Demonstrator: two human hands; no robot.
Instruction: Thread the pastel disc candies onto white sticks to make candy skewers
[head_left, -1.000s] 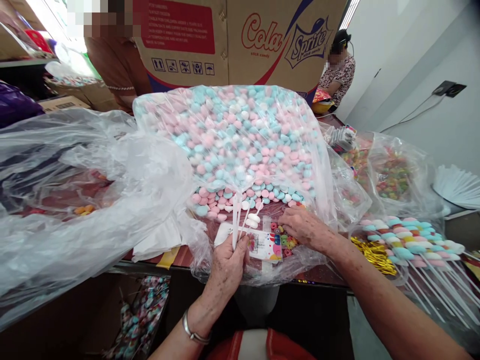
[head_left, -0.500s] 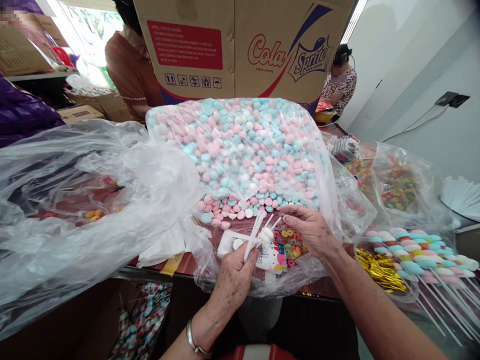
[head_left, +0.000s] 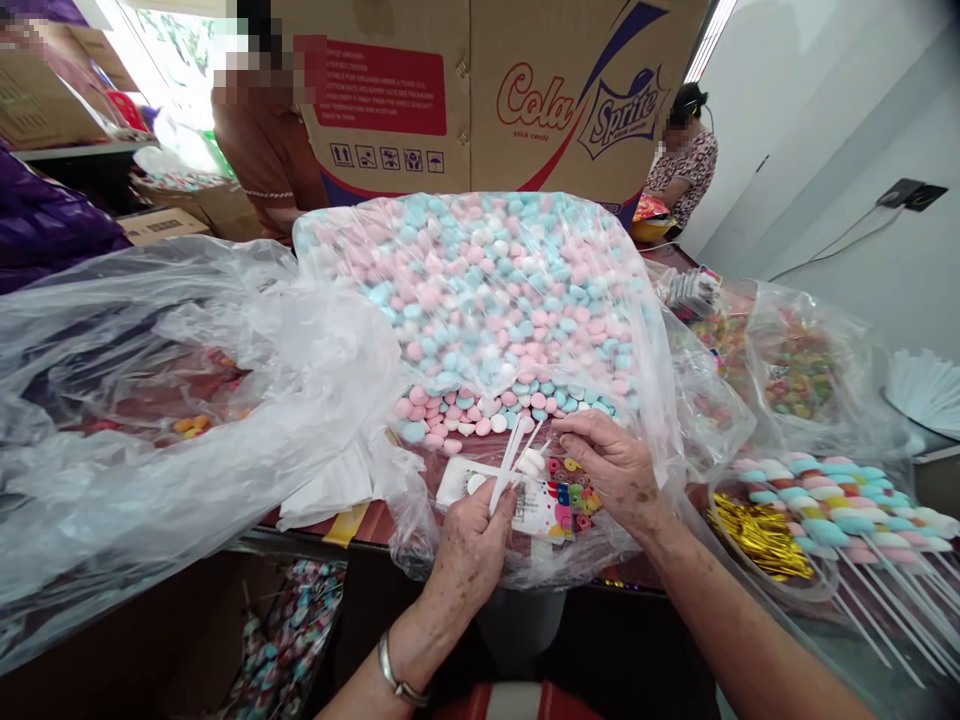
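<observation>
Behind our candy (head_left: 480, 290) stands a box (head_left: 487, 130). Our left hand (head_left: 474, 535) grips sticks (head_left: 511, 455); our right hand (head_left: 619, 470) curls nearby, hold unclear.

Found carton (head_left: 480, 100) at upper centre, behind candy bag (head_left: 480, 290) in mid-frame. Recorded plastic sheeting (head_left: 150, 520) at left, further bags (head_left: 795, 370) at right. Located sticks (head_left: 511, 450) in left hand (head_left: 474, 535), below centre; ring candies (head_left: 581, 498) between left hand and right hand (head_left: 619, 465). Logged foil ties (head_left: 757, 540) at lower right, left of candy skewers (head_left: 832, 505); wrapped candies (head_left: 289, 630) at lower left.
</observation>
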